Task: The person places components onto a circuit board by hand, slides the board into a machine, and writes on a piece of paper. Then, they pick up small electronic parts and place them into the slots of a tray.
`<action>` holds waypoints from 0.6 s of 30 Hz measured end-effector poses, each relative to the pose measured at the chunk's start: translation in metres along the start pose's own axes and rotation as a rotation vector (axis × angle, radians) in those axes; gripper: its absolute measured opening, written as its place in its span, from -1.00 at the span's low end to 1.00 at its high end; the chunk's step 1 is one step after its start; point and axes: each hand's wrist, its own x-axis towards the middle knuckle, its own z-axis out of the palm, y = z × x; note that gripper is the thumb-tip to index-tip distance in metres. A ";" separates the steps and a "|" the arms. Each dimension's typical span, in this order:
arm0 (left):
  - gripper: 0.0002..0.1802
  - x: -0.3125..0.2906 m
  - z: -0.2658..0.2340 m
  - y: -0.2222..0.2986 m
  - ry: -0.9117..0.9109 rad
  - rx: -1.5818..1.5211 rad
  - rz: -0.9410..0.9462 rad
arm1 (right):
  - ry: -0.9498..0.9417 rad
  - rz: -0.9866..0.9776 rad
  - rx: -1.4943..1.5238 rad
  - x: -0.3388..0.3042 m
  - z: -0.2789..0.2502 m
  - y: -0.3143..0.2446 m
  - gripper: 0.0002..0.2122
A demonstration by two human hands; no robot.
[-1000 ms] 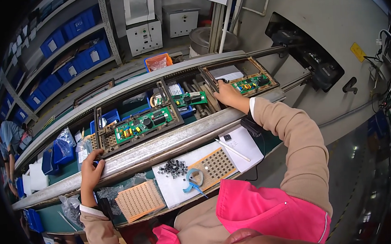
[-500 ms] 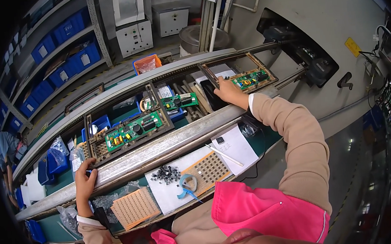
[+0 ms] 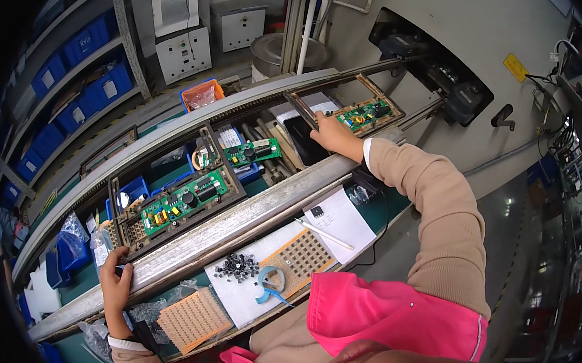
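My left hand (image 3: pixel 116 283) is at the lower left corner of a dark carrier frame (image 3: pixel 232 198), its curled fingers and thumb closed on that corner by the metal rail. A green circuit board (image 3: pixel 186 201) with yellow, black and blue parts lies in this frame. My right hand (image 3: pixel 337 140) grips the near left part of a second carrier frame (image 3: pixel 367 86) farther right, fingertips over its bar. This frame holds another populated circuit board (image 3: pixel 367 114). Between the frames a third green board (image 3: pixel 252 152) lies across the conveyor gap.
A silver rail (image 3: pixel 239 209) runs along the near side. On the bench are black components (image 3: pixel 237 267), a blue strap (image 3: pixel 269 284), perforated boards (image 3: pixel 194 320) and a white pen (image 3: pixel 325 233). An orange bin (image 3: pixel 202 95) stands behind; a dark wall opening (image 3: pixel 432 70) is at right.
The view has shifted slightly, so the scene sits a little farther left. Both hands stay on their frames; the boards look unmoved.
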 end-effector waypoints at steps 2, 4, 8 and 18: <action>-0.63 0.001 0.001 -0.002 0.020 0.024 0.036 | 0.005 -0.002 0.012 0.002 0.000 0.004 -0.59; -0.63 0.001 0.001 -0.003 0.020 0.027 0.034 | 0.005 -0.002 0.015 0.004 0.001 0.008 -0.59; -0.63 0.000 0.001 -0.004 0.023 0.041 0.038 | 0.012 -0.006 0.014 0.004 0.001 0.011 -0.58; -0.61 0.000 0.000 -0.001 0.012 0.016 0.003 | 0.052 -0.058 0.010 0.002 0.002 0.019 -0.62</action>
